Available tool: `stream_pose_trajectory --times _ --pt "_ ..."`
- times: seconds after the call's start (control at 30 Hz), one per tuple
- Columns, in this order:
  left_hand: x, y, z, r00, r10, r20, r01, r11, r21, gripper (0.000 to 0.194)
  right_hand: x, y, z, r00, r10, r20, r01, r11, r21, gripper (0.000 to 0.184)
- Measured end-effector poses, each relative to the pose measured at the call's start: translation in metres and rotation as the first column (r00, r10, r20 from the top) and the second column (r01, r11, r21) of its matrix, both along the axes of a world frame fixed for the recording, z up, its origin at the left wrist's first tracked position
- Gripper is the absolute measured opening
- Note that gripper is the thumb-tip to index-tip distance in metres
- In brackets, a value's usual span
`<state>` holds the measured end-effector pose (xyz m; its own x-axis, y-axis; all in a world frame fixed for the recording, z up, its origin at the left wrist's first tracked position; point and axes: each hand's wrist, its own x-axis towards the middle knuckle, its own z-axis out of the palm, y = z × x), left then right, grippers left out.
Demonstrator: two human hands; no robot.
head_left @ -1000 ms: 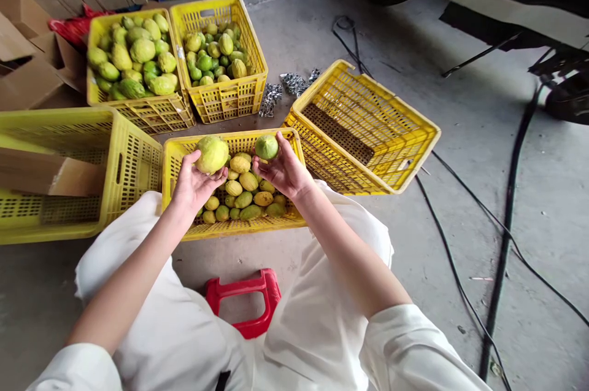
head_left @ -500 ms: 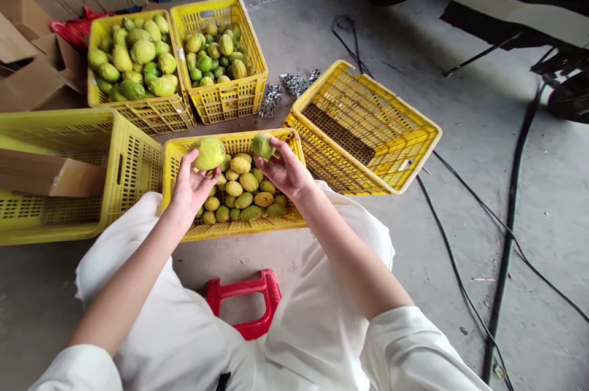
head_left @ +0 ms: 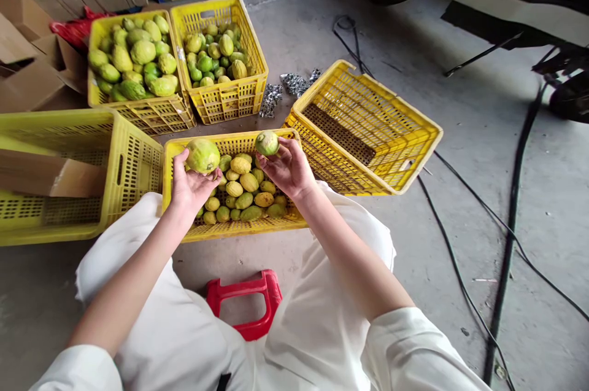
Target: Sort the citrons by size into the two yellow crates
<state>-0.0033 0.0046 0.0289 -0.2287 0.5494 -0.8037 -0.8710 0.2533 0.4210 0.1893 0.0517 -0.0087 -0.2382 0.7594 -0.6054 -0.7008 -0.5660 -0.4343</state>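
In my left hand is a large yellow-green lemon, with the fingers curled under it and the thumb at its side. My right hand grips a smaller green lemon with a pale patch on its skin. Both hands are over a yellow plastic crate between my knees. Lemons, yellow and green, lie in several rows inside it; my hands and forearms cover part of the crate.
Two yellow crates of larger lemons stand behind. A tilted yellow crate is at right; a crate holding cardboard is at left. A red stool shows between my legs. Black cables cross the floor near a parked scooter.
Both lemons have been turned in the fingers and now show other sides. The left one has shifted slightly left, the right one slightly right. The crates have not moved.
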Motion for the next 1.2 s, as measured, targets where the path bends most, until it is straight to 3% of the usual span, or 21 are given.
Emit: stream_pose_trajectory --times 0.13,0.27,0.57,0.83,1.07,1.2 --pt "-0.002 0.000 -0.002 1.000 -0.009 0.024 0.010 0.998 -0.060 0.037 0.000 -0.001 0.002 1.000 -0.028 0.006 0.028 0.999 -0.032 0.007" --pt "-0.005 -0.001 -0.008 1.000 -0.008 -0.003 0.007 0.995 -0.101 0.036 0.000 -0.004 -0.001 1.000 0.012 0.005 -0.012 1.000 -0.018 0.019" --pt "-0.008 -0.001 -0.012 0.986 -0.017 -0.166 0.019 1.000 0.008 0.019 0.004 -0.001 -0.008 0.999 0.036 0.023 -0.037 0.997 0.065 0.017" --pt "-0.010 0.000 -0.014 0.990 -0.078 -0.117 0.078 0.997 -0.008 0.026 0.003 -0.001 0.000 1.000 0.007 0.029 -0.007 1.000 0.026 0.007" --pt "-0.014 0.000 -0.016 0.995 -0.038 -0.090 0.036 0.999 -0.031 0.036 0.008 0.000 -0.014 0.995 0.022 0.096 -0.029 0.997 0.067 0.013" --pt "-0.016 0.001 -0.014 0.996 -0.046 -0.079 0.047 0.999 0.009 0.034 0.008 -0.001 -0.013 0.995 0.032 0.090 -0.039 0.997 0.072 0.014"
